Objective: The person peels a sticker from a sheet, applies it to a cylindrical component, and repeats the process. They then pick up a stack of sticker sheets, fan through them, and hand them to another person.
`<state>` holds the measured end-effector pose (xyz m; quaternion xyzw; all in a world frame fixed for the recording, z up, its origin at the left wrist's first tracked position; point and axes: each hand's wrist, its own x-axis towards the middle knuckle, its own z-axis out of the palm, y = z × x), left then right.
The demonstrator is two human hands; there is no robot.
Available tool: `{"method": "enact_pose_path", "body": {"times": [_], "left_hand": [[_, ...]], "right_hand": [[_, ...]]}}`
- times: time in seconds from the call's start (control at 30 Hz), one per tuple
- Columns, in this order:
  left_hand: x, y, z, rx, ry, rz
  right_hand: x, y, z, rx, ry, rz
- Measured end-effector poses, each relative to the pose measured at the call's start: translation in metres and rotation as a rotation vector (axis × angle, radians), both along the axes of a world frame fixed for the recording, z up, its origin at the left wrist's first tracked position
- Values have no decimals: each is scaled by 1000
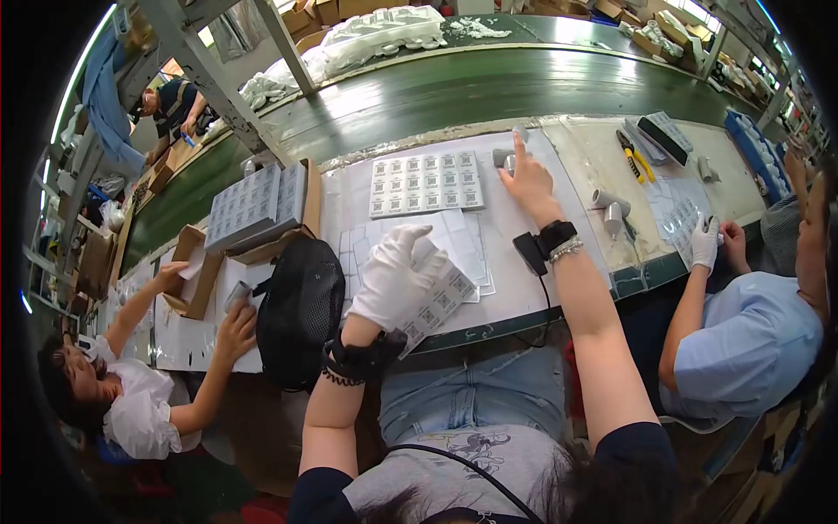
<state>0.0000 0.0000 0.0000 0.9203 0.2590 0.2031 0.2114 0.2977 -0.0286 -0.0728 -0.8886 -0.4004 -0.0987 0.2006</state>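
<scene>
My left hand (pixel 393 275), in a white glove with fingers curled, holds a sheet of grey labels printed with square codes (pixel 441 304). That sheet slants over loose white sheets (pixel 471 240) and past the table's near edge. My bare right hand (pixel 530 182) reaches to the far side of the table, its index finger stretched out. Small grey cylinders (pixel 501 157) stand or lie right by its fingertips, partly hidden by the hand; contact is unclear. Between my hands, farther back, a flat block of rows of code-marked grey pieces (pixel 425 183) lies on the white table cover.
A black mesh bag (pixel 301 310) stands left of me, beside stacked grey trays (pixel 253 205) and a cardboard box (pixel 196 271). Yellow-handled pliers (pixel 635 159) and grey cylinders (pixel 611 206) lie to the right. Co-workers sit on both sides. A green conveyor belt (pixel 489 87) runs behind the table.
</scene>
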Motion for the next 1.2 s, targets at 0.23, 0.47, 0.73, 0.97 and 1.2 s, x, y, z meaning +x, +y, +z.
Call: {"method": "enact_pose_path", "body": {"times": [0.23,0.47,0.73,0.97,1.2], "left_hand": [[-1,-5,-16,-636,2,-71],[20,-31,-25,-1307,-639,-178],[-10,-41,-14,-1165,-723,-252],[-19,-46,-1,-902,-659,-257],[-22,-42,-2,-425,-563,-349]], "right_hand": [[-49,-43,28,560,365,305],[-146,-83,31,1027,56,726],[-185,-123,31,850,366,970],[-170,-145,78,1152,367,831],[-178,-142,83,1008,1064,937]]}}
